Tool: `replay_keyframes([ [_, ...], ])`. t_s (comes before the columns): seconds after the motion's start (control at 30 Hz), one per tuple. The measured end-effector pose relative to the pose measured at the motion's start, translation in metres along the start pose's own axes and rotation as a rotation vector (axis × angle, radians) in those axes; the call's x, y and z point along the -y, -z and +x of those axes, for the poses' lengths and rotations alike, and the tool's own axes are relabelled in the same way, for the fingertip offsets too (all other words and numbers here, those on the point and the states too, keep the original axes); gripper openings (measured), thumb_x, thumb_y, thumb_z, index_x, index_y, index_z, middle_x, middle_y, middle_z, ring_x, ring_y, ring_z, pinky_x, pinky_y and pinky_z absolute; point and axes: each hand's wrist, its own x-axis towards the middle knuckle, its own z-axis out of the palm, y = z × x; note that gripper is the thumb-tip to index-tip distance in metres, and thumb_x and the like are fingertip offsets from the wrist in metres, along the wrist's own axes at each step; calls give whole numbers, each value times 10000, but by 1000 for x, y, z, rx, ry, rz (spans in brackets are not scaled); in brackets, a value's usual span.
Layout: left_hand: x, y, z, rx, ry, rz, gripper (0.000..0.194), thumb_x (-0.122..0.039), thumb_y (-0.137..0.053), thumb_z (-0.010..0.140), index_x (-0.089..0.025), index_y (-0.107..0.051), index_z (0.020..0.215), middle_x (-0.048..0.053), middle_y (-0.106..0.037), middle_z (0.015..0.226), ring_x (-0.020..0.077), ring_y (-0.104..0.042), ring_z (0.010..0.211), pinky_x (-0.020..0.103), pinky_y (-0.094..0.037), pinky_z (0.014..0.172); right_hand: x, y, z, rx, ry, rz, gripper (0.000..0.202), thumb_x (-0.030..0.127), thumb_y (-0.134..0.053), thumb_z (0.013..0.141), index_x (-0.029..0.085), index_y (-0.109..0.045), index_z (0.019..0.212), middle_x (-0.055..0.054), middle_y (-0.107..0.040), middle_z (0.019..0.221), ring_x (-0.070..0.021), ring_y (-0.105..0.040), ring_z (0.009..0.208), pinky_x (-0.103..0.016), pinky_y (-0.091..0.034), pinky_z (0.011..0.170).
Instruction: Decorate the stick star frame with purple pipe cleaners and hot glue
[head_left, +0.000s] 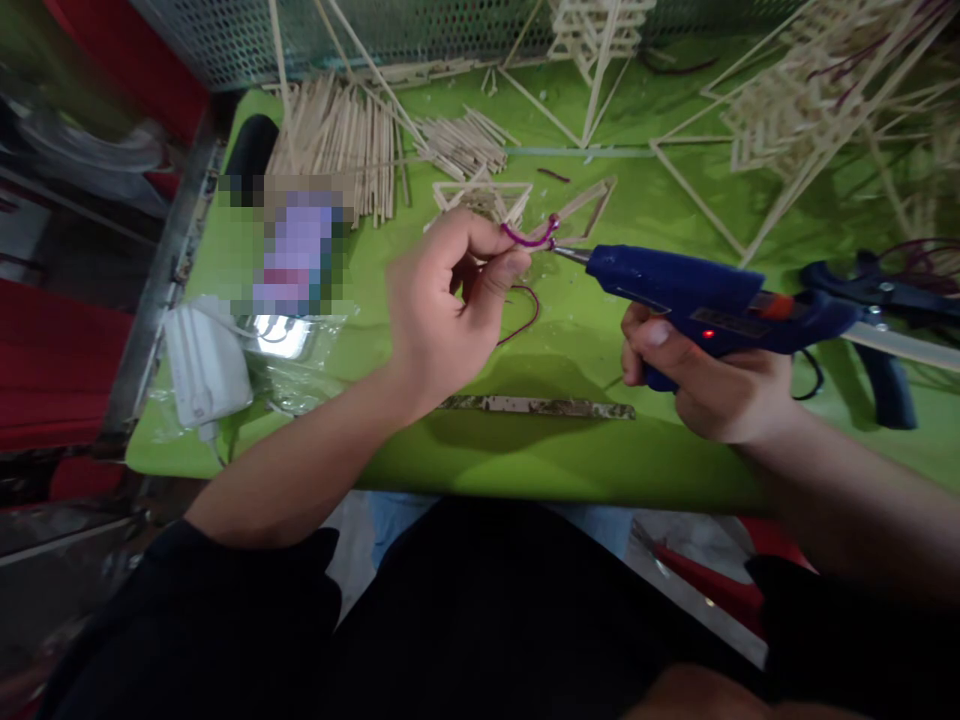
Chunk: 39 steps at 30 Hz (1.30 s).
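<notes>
My left hand (457, 300) is closed, pinching a purple cord (534, 243) between thumb and forefinger. A thin wooden piece seems to lie along the cord, but the fingers hide most of it. Wrapped round its handle, my right hand (705, 385) grips a blue hot glue gun (675, 285) with a small red light lit. The gun's metal nozzle meets the cord's end, or sits very close to it. Below my left fingers a loop of the cord hangs over the green table. Just behind, small wooden stick frames (589, 212) lie on the tabletop.
Bundles of thin wooden sticks (337, 140) lie at the back left. Larger stick structures (780, 120) stand at the back right. A white power bank (208, 362) and plastic wrap are on the left. Dark-handled pliers (885, 380) lie right; a flat strip (540, 406) lies in front.
</notes>
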Motion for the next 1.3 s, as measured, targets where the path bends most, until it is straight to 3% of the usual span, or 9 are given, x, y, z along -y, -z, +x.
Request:
replay_keyframes([
  [0.1, -6, 1, 0, -21, 60, 15, 522, -696, -811, 1094, -232, -667, 903, 16, -587, 852, 146, -585, 752, 280, -496, 662, 1, -1, 0, 1, -5, -15, 480, 680, -921, 1012, 236, -800, 878, -13, -730, 750, -165, -709, 596, -346, -570, 571],
  [0.5, -21, 7, 0, 24, 46, 18, 358, -483, -872, 1104, -242, -721, 886, 12, -648, 871, 139, -608, 762, 279, -534, 696, 0, 1, -1, -8, 16, -58, 453, 661, -902, 1040, 247, -806, 883, -4, -745, 744, -164, -728, 620, -350, -567, 625],
  [0.73, -15, 4, 1, -21, 43, 30, 424, -551, -870, 1098, -228, -706, 877, 7, -632, 838, 121, -577, 722, 261, -484, 634, 1, 2, 0, 20, 23, -113, 450, 643, -876, 1057, 251, -783, 857, -7, -745, 748, -180, -716, 632, -381, -540, 629],
  [0.9, -23, 6, 1, 16, 153, -67, 421, -534, -916, 1066, -233, -689, 880, 7, -641, 857, 133, -663, 778, 255, -535, 648, 2, 2, 1, 31, 42, -126, 409, 565, -867, 1076, 244, -769, 842, -5, -739, 739, -167, -708, 632, -376, -528, 633],
  [1.1, -39, 6, 4, -8, 287, -166, 271, -269, -935, 1050, -233, -730, 877, -10, -726, 859, 129, -752, 825, 241, -577, 687, 6, 2, 3, 51, 47, -143, 408, 528, -853, 1072, 235, -739, 813, -9, -717, 716, -165, -688, 620, -364, -515, 614],
  [1.3, -32, 2, 11, -1, 454, -277, 259, -210, -911, 1057, -228, -738, 865, -39, -718, 765, 111, -753, 731, 220, -578, 662, 4, 0, 5, 13, 19, -131, 375, 488, -899, 1030, 220, -742, 820, -17, -705, 726, -159, -633, 624, -354, -487, 613],
])
